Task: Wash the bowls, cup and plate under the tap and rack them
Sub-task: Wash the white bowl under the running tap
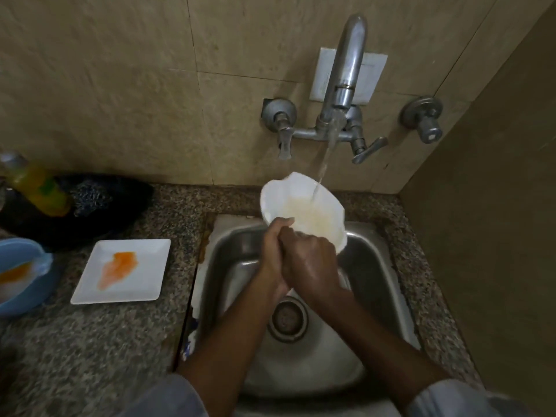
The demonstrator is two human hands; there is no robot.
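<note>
Both hands (296, 251) grip white bowl (304, 210) rim, under tap (343, 85) stream.

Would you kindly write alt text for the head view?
Both hands hold a white bowl under the running tap over a steel sink. On the counter to the left lie a stained white plate and a blue bowl.
</note>
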